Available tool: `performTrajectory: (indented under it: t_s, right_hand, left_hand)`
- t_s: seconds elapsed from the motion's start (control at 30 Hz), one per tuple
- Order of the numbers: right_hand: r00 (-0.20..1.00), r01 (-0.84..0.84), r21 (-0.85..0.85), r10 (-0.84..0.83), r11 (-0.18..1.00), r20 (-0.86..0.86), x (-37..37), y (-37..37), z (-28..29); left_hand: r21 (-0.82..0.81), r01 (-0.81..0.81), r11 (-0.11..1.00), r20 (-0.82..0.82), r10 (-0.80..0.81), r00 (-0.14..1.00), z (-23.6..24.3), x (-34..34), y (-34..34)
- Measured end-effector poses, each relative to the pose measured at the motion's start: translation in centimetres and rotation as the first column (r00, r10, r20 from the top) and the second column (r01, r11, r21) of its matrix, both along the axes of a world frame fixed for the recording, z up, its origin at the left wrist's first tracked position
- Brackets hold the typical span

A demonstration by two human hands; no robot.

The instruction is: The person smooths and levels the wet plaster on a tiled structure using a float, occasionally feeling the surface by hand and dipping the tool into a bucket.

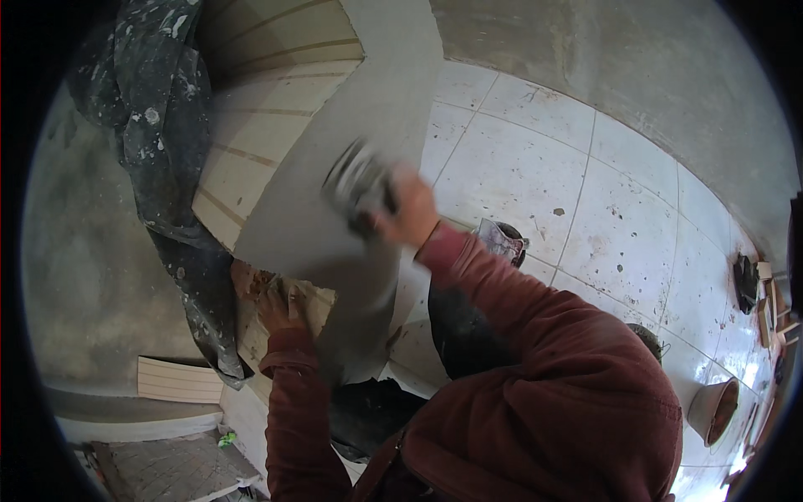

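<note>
My right hand (406,209) grips a blurred grey-and-dark hand tool (355,177), apparently a float or sanding block, against the smooth grey plastered side (309,142) of a staircase. My left hand (280,305) lies with fingers apart on the lower tiled step (314,297), just below the plastered face, near its brownish rough edge. Above it are cream steps with brown stripes (268,100). A dark, paint-spattered cloth (159,151) hangs along the steps' left side.
A white tiled floor (619,217) with spatters runs to a grey wall (627,58) on the right. A bucket (703,410), a dark bundle (744,280) and boards (765,318) stand at the right edge. A loose striped tile (176,376) leans at the lower left.
</note>
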State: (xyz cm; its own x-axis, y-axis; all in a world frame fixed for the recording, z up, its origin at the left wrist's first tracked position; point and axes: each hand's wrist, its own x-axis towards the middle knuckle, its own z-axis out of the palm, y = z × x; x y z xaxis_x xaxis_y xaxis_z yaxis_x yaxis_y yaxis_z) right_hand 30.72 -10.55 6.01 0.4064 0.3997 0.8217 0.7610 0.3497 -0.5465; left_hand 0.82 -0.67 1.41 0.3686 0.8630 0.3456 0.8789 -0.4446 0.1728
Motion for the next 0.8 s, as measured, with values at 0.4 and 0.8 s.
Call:
performTrajectory:
  t_s: [0.4, 0.8]
  right_hand:
    - [0.999, -0.007, 0.133, 0.002, 0.991, 0.037, -1.1, 1.1, 4.0]
    - [1.000, 0.009, 0.073, -0.008, 0.997, -0.013, -2.4, 0.5, 5.0]
  left_hand:
    - [0.101, 0.029, 0.994, -0.079, -0.021, 0.997, -0.8, -0.6, 0.4]
    - [0.128, 0.004, 0.992, -0.017, -0.002, 1.000, -0.9, 0.1, -0.1]
